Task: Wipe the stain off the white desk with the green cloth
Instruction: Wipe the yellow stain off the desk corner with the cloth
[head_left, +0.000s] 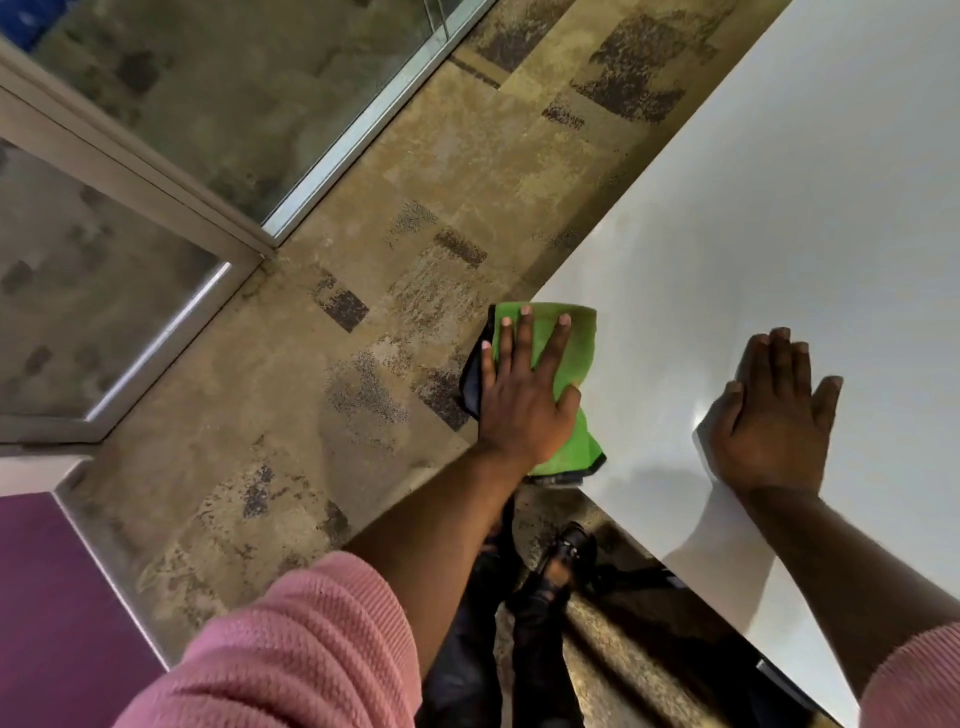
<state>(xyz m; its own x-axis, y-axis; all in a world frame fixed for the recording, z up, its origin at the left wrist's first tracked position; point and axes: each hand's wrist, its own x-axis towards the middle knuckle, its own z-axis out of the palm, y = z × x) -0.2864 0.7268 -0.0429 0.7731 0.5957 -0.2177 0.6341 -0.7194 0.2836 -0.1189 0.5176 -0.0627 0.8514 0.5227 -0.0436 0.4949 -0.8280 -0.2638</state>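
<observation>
On the white surface (727, 218), we've got the green cloth (563, 364) at its near-left corner, part overhanging, left hand (524, 395) spread flat on it, right hand (769, 415) open, bracing; no stain visible, so press evenly and sweep inward.

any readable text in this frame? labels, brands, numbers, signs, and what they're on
None: no text, label, brand, number or sign can be read in this frame.
green cloth: plain, no tag or print showing.
white desk: bare surface, nothing printed.
Pink sleeve: knit only, no logo.
Carpet: dark blotches are pattern, not lettering.
Dark shoe: no marking can be made out.
</observation>
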